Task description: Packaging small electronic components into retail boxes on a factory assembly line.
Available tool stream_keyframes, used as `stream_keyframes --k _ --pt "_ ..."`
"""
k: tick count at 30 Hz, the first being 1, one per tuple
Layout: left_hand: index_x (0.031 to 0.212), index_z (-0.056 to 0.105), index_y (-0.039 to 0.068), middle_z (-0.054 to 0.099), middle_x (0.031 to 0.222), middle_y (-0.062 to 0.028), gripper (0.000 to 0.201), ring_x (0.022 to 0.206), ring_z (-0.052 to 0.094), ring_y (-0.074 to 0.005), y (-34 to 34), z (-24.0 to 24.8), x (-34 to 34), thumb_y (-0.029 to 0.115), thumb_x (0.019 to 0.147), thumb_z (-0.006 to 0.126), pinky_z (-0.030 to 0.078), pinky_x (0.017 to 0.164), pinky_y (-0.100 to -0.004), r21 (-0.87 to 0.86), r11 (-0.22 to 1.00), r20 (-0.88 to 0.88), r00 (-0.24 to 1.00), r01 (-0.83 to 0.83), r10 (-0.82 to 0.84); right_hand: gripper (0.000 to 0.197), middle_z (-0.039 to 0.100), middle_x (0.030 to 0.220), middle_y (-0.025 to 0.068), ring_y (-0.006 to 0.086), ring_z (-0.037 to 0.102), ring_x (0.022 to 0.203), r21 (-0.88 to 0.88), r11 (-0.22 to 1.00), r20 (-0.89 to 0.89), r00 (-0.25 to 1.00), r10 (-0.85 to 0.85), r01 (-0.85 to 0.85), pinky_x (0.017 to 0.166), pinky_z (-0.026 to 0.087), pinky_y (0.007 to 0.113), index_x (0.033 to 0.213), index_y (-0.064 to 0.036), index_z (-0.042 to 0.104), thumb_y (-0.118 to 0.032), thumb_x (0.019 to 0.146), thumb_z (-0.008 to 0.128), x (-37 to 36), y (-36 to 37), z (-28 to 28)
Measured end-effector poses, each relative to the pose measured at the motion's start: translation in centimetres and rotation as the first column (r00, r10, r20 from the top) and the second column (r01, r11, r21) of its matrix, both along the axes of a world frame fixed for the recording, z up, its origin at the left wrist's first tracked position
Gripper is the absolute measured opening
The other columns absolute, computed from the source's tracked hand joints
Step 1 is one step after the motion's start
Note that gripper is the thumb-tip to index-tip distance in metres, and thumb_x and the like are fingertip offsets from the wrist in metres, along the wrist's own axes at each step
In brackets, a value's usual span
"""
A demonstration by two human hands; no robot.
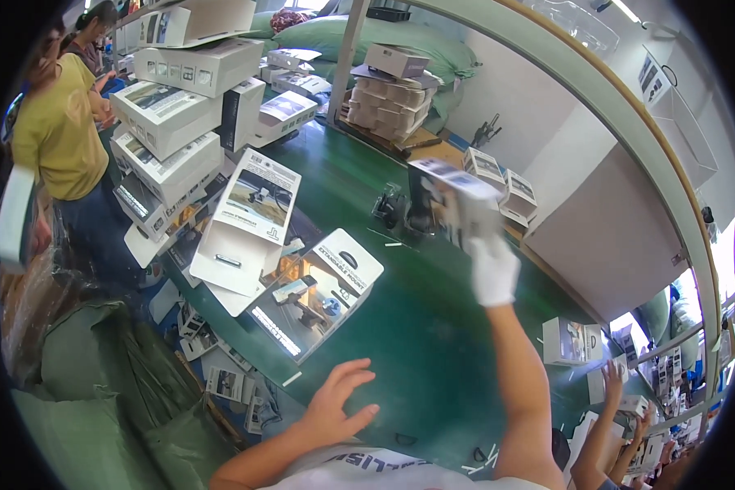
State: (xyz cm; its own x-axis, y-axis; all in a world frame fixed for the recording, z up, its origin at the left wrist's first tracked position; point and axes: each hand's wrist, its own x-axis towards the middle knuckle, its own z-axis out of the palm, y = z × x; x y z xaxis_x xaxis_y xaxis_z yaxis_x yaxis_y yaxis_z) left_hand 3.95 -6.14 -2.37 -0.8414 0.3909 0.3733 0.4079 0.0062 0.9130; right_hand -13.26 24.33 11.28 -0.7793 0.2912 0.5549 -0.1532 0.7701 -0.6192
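My right hand (496,273), in a white glove, is stretched out over the far side of the green table (408,318). It grips a printed white carton (457,192), blurred by motion. My left hand (339,404) is bare, held above the near table edge with fingers apart and nothing in it. Beyond it lies a white display box (310,298) with a dark printed front and a hang-hole panel. Left of that, a carton (253,204) leans with its end flap open. Small black parts (389,206) lie beside the held carton.
Stacked cartons (167,114) rise at the left table edge. Flattened cardboard (388,102) is piled at the back near green sacks (433,45). A metal frame (661,171) arches over the right. Co-workers stand at far left and lower right; a hand (612,384) reaches towards a carton (567,341).
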Motion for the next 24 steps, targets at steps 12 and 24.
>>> stream_keyframes --k 12,24 --pt "0.157 0.050 0.008 0.029 0.171 -0.0272 0.089 0.157 0.024 -0.0523 7.5 1.6 -4.3 0.058 0.088 0.077 0.027 0.115 -0.0776 -0.731 0.667 -0.421 0.864 -0.142 -0.278 0.067 0.065 0.136 0.0270 0.0430 0.068 0.110 -0.868 0.480 0.184 0.815 0.549 -0.128 0.105 0.054 0.045 0.146 0.0101 0.050 -0.016 0.089 0.074 19.2 4.7 -5.8" --pt "0.160 0.048 0.014 0.027 0.172 -0.0292 0.089 0.158 0.022 -0.0549 5.6 1.9 -2.4 0.058 0.088 0.076 0.025 0.114 -0.0809 -0.717 0.687 -0.362 0.905 -0.118 -0.222 0.085 0.073 0.131 0.0214 0.0344 0.073 0.111 -0.131 0.966 0.685 0.725 -0.074 0.223 0.102 0.055 0.040 0.130 0.0130 0.069 -0.063 0.091 0.075 -11.9 13.4 -6.8"
